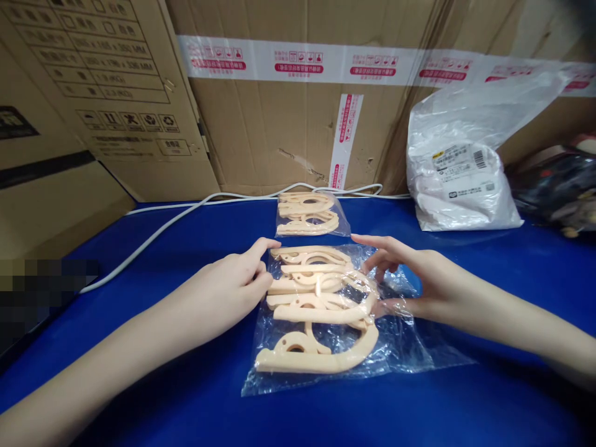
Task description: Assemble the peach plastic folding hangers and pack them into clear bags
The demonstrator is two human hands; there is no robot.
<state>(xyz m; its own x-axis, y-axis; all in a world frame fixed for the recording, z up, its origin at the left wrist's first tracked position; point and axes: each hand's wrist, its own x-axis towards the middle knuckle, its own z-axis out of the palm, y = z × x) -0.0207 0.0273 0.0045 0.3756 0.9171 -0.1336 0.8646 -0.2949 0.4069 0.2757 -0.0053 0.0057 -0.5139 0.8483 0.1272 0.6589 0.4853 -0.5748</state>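
Note:
Several beige folding hangers (321,360) lie stacked in a clear plastic bag (414,357) on the blue tabletop. My left hand (233,285) is at the bag's left side, with its index finger stretched along the upper left corner and the thumb and other fingers bent against the edge. On the opposite side my right hand (414,273) has its index finger extended past the top edge, and its thumb rests on the film by the hangers' curved ends. Thumb and fingers are spread apart there. Just behind lies a smaller-looking clear bag (344,220) with more beige hangers (307,226).
A white plastic parcel bag (465,180) with a label stands at the back right, beside dark cluttered items (559,186). Cardboard boxes (279,130) wall the back and left. A white cable (158,236) runs along the back and down the left of the blue tabletop (195,385).

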